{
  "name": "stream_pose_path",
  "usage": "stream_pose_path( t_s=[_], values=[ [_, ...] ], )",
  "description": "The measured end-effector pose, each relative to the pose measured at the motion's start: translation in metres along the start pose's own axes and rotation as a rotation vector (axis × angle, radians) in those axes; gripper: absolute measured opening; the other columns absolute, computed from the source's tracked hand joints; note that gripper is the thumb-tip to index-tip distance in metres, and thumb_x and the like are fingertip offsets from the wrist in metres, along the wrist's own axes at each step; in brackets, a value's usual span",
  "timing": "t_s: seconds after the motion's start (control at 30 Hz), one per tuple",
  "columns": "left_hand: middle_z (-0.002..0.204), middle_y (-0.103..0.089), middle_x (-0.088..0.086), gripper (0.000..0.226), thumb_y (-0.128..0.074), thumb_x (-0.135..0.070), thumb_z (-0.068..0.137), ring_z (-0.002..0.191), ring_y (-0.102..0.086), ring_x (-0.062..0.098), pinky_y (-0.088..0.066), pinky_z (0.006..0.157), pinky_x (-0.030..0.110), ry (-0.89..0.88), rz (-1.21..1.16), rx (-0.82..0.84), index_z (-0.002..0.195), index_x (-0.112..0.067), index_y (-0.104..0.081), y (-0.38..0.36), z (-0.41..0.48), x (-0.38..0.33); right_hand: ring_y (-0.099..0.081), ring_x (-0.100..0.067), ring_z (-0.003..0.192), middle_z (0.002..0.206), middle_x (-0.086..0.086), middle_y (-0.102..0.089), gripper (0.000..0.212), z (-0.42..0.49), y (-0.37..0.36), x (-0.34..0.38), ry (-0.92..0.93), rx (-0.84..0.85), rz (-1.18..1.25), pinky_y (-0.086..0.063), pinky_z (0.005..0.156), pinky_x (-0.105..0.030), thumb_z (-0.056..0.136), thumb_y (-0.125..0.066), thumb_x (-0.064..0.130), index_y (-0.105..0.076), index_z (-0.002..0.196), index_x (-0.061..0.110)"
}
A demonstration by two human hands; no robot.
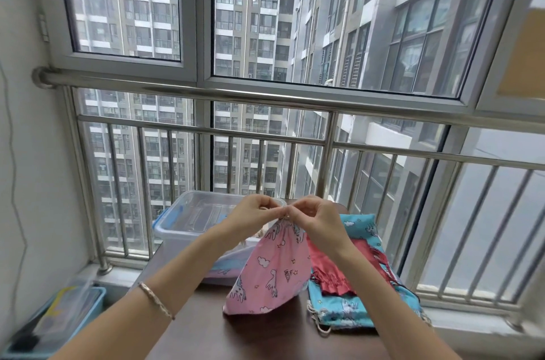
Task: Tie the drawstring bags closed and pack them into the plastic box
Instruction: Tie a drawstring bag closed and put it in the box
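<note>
A pink drawstring bag [269, 274] with white animal prints stands on the dark table, its mouth gathered at the top. My left hand [253, 213] and my right hand [317, 219] meet above it, each pinching the drawstring at the gathered neck. The cord itself is mostly hidden by my fingers. Behind my left forearm sits the clear plastic box [188, 221] with blue clips, a patterned bag lying inside it near the front. To the right lie a red bag [330, 271] and teal printed bags [362, 303], flat and stacked.
The dark brown table [236, 336] stands against a steel railing [265, 135] and windows. On the floor at the left is a blue bin [59, 318] with odds and ends. A white wall closes the left side.
</note>
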State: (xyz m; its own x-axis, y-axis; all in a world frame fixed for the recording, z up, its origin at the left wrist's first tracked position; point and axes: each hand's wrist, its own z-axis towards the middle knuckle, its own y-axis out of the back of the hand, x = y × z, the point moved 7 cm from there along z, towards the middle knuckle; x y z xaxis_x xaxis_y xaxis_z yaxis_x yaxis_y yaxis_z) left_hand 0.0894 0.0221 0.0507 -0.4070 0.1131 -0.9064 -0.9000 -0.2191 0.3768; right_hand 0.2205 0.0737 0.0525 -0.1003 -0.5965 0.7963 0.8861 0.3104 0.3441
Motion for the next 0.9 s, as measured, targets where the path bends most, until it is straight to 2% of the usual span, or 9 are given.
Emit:
stream_pose_path(
  t_s=[0.13, 0.27, 0.33, 0.43, 0.5, 0.6, 0.67, 0.77, 0.9],
  values=[
    [0.065, -0.058, -0.006, 0.018, -0.065, -0.026, 0.089, 0.054, -0.042, 0.008, -0.033, 0.051, 0.018, -0.023, 0.244, -0.011, 0.085, -0.009, -0.069, 0.021, 0.001, 0.004, -0.065, -0.009, 0.074, 0.08, -0.004, -0.068, 0.005, 0.001, 0.013, -0.015, -0.039, 0.09, -0.087, -0.053, 0.073, -0.026, 0.089, -0.067, 0.012, -0.067, 0.084, 0.012],
    [0.074, -0.06, -0.013, 0.015, -0.059, -0.03, 0.093, 0.064, -0.052, 0.005, -0.043, 0.061, 0.019, -0.11, 0.55, -0.056, 0.092, -0.019, -0.069, 0.023, -0.002, -0.001, -0.066, -0.018, 0.082, 0.087, -0.013, -0.069, 0.005, 0.002, 0.016, -0.024, -0.1, 0.197, -0.016, -0.054, 0.085, -0.031, 0.088, -0.067, 0.013, -0.067, 0.087, 0.008],
    [0.087, -0.064, -0.017, 0.013, -0.058, -0.035, 0.093, 0.085, -0.056, 0.006, -0.044, 0.085, 0.029, -0.18, 0.698, -0.092, 0.095, -0.028, -0.068, 0.019, -0.003, -0.006, -0.067, -0.021, 0.082, 0.091, -0.019, -0.069, 0.012, 0.003, 0.01, -0.025, -0.187, 0.251, 0.107, -0.056, 0.082, -0.029, 0.09, -0.065, 0.013, -0.065, 0.09, 0.002],
    [0.095, -0.056, -0.017, 0.014, -0.059, -0.043, 0.09, 0.094, -0.046, 0.008, -0.032, 0.088, 0.031, -0.312, 0.889, -0.174, 0.097, -0.036, -0.068, 0.016, -0.006, -0.019, -0.067, -0.018, 0.071, 0.085, -0.013, -0.069, 0.027, 0.006, 0.003, -0.029, -0.37, 0.278, 0.174, -0.057, 0.069, -0.024, 0.097, -0.054, 0.022, -0.063, 0.094, -0.004],
    [0.085, -0.054, -0.017, 0.016, -0.059, -0.04, 0.09, 0.082, -0.048, 0.006, -0.037, 0.081, 0.026, -0.388, 0.887, -0.2, 0.098, -0.032, -0.071, 0.012, -0.011, -0.029, -0.062, -0.014, 0.062, 0.078, -0.008, -0.066, 0.04, 0.008, -0.001, -0.033, -0.442, 0.331, 0.017, -0.054, 0.063, -0.022, 0.099, -0.05, 0.033, -0.066, 0.093, -0.003],
    [0.08, -0.063, -0.015, 0.019, -0.057, -0.038, 0.093, 0.069, -0.055, 0.005, -0.045, 0.066, 0.018, -0.374, 0.864, -0.208, 0.099, -0.029, -0.072, 0.006, -0.018, -0.036, -0.049, -0.009, 0.049, 0.067, -0.001, -0.056, 0.041, 0.007, -0.01, -0.039, -0.532, 0.426, -0.113, -0.044, 0.052, -0.019, 0.093, -0.056, 0.046, -0.062, 0.076, 0.009],
    [0.083, -0.07, -0.013, 0.02, -0.058, -0.04, 0.092, 0.07, -0.06, 0.005, -0.052, 0.066, 0.021, -0.333, 0.859, -0.228, 0.097, -0.03, -0.073, 0.007, -0.019, -0.034, -0.046, -0.01, 0.048, 0.067, -0.002, -0.053, 0.04, 0.005, -0.013, -0.042, -0.568, 0.439, -0.115, -0.041, 0.048, -0.019, 0.087, -0.063, 0.05, -0.057, 0.071, 0.013],
    [0.071, -0.071, -0.011, 0.019, -0.061, -0.04, 0.09, 0.064, -0.064, 0.004, -0.056, 0.064, 0.025, -0.263, 0.781, -0.242, 0.09, -0.027, -0.075, 0.009, -0.019, -0.027, -0.042, -0.009, 0.044, 0.059, 0.002, -0.046, 0.045, 0.005, -0.013, -0.042, -0.58, 0.388, -0.168, -0.038, 0.045, -0.019, 0.084, -0.066, 0.052, -0.049, 0.063, 0.016],
    [0.07, -0.071, -0.009, 0.01, -0.069, -0.029, 0.085, 0.066, -0.066, 0.004, -0.057, 0.069, 0.031, -0.231, 0.578, -0.265, 0.083, -0.022, -0.077, 0.01, -0.019, -0.019, -0.05, -0.011, 0.055, 0.066, 0.001, -0.056, 0.039, 0.002, -0.014, -0.038, -0.588, 0.424, -0.145, -0.043, 0.051, -0.019, 0.084, -0.068, 0.047, -0.055, 0.066, 0.015]
  ],
)
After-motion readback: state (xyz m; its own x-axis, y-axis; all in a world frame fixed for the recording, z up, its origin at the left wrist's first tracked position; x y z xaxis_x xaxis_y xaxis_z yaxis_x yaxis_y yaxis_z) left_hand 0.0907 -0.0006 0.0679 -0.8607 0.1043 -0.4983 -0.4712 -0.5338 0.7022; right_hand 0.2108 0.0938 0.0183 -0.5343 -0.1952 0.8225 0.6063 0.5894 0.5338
